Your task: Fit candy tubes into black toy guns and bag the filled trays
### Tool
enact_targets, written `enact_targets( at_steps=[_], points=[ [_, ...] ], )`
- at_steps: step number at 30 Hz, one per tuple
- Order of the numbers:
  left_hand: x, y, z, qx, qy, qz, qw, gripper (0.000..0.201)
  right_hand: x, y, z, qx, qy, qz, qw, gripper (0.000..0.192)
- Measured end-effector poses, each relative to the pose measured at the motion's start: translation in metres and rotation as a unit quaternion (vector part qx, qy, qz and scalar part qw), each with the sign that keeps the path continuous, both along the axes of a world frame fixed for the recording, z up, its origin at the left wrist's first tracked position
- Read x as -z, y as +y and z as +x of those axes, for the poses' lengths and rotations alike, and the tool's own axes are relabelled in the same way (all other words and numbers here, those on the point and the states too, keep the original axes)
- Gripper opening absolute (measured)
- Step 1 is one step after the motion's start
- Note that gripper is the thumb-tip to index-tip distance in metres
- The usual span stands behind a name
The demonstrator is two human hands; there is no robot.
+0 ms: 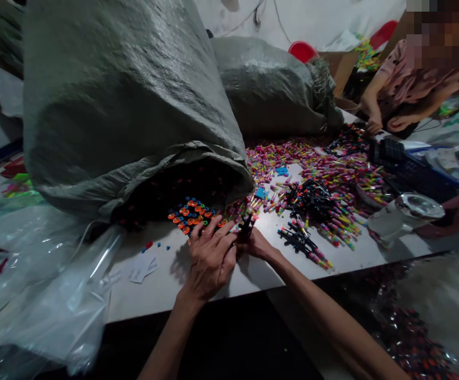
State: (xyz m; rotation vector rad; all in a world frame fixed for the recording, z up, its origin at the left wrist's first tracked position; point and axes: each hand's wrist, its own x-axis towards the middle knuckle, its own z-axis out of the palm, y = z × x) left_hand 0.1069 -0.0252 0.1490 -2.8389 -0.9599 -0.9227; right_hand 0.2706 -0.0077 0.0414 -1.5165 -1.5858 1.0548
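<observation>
**A:** ok what's going on at the bottom middle of the frame?

**B:** Nearest thing is the left hand (210,257), lying flat with fingers spread on the table (161,290), fingertips right at the small orange discs (189,215) spilling from the sack mouth. Not gripping anything that I can see. The right hand (256,244) is just beside it, touching it, pinched closed on a small black part (246,227) sticking up from its fingers.

**A:** so what step is that?

**B:** My guess is fitting a piece onto that black part, mid-assembly. Next move probably calls for the left fingers to pick one disc out of the pile without scattering the rest, then line it up with the part. Fiddly stuff.

**A:** and further back?

**B:** Center right there's a heap of black parts (312,200) lying among loads of colourful tubes (332,169). A clear bag (47,295) is at lower left. The big grey sack (126,100) fills the upper left, a second one (269,89) behind it. Upper right, another person's hand (373,125) is working at the far edge.
</observation>
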Motion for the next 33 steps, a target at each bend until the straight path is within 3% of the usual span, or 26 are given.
enact_targets(
  at_steps=[4, 6, 9, 11, 13, 15, 20, 25, 29, 33],
  points=[
    [-0.001, 0.002, -0.002, -0.001, 0.042, 0.02, 0.999, 0.042, -0.018, -0.009, -0.019, 0.008, -0.114, 0.009, 0.993, 0.024],
    [0.0, 0.003, -0.003, -0.005, 0.049, 0.028, 0.998, 0.041, -0.026, -0.025, -0.007, 0.009, -0.148, 0.021, 0.989, 0.03],
    [0.002, 0.004, -0.005, 0.0, 0.043, 0.041, 0.998, 0.041, -0.033, -0.067, 0.047, 0.093, -0.234, 0.032, 0.967, 0.035],
    [0.005, 0.005, -0.006, 0.006, 0.04, 0.047, 0.998, 0.04, -0.034, -0.096, 0.092, 0.167, -0.334, -0.025, 0.927, 0.024],
    [0.006, 0.006, -0.006, 0.004, 0.035, 0.048, 0.998, 0.039, -0.032, -0.116, 0.124, 0.17, -0.4, -0.098, 0.895, 0.014],
    [0.006, 0.006, -0.005, 0.0, 0.031, 0.046, 0.998, 0.04, -0.028, -0.126, 0.136, 0.154, -0.417, -0.125, 0.887, 0.011],
    [0.006, 0.006, -0.006, 0.004, 0.034, 0.043, 0.998, 0.041, -0.019, -0.117, 0.114, 0.161, -0.363, -0.078, 0.914, 0.014],
    [0.006, 0.003, -0.006, -0.004, 0.034, 0.036, 0.999, 0.04, -0.022, -0.091, 0.094, 0.166, -0.221, -0.028, 0.961, 0.007],
    [0.005, 0.0, -0.005, -0.012, 0.035, 0.022, 0.999, 0.039, -0.013, -0.059, 0.054, 0.119, -0.068, -0.007, 0.991, 0.013],
    [0.004, -0.001, -0.006, -0.012, 0.029, 0.017, 0.999, 0.037, -0.001, -0.03, 0.01, 0.08, 0.029, 0.006, 0.996, 0.018]
  ],
)
